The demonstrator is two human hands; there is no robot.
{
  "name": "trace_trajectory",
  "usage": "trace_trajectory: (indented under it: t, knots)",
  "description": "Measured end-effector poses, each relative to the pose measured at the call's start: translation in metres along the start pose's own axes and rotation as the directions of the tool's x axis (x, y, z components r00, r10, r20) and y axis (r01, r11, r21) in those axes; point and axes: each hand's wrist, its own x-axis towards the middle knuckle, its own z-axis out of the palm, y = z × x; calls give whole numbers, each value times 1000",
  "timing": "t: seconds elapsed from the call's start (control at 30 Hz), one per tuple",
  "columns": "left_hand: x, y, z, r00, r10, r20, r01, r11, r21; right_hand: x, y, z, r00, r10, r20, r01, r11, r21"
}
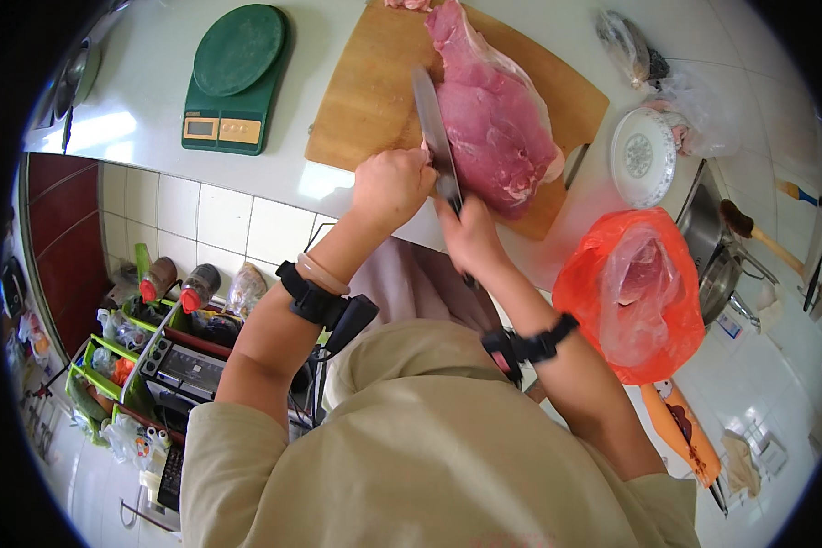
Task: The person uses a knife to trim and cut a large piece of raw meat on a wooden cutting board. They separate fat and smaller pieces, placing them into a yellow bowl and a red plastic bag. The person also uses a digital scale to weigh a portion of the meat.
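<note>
My right hand (474,236) grips the dark handle of a kitchen knife (433,120). The knife's broad steel blade points away from me, along the left side of a large cut of raw meat (496,123). That meat lies on a wooden cutting board (366,89), its narrow end at the far edge. Curled beside the blade, my left hand (392,186) is over the board's near edge. A small piece of pink meat (425,152) shows at its fingertips, mostly hidden by the fingers.
Left of the board stands a green kitchen scale (236,58). To the right are a white patterned plate (644,157), a red plastic bag (582,294) holding more meat, and a metal sink (700,205). A smaller piece of meat (408,3) touches the far frame edge. Shelves with jars (200,284) stand lower left.
</note>
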Motion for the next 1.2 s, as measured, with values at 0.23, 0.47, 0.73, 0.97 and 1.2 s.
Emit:
trace_trajectory:
  t: [0.23, 0.47, 0.73, 0.97, 1.2]
  knots:
    - [0, -8, -5, 999, -20, -33, 24, 995, 98, -20, 0, -6, 996, 88, 28, -90, 994, 60]
    - [-5, -13, -8, 1000, -3, 22, 0, 990, 139, -7, -1, 3, 997, 75, 5, -75, 997, -4]
    - [-11, -13, -16, 993, -104, 56, 89, 972, 220, 9, 36, -2, 967, -165, -196, 172, 985, 18]
    - [22, -9, -32, 981, 61, 183, -74, 995, 66, 8, 54, -62, 940, -179, -290, 201, 978, 49]
    - [63, 30, -44, 980, 193, 52, -196, 980, 43, 20, 54, -100, 967, -64, -245, 91, 991, 101]
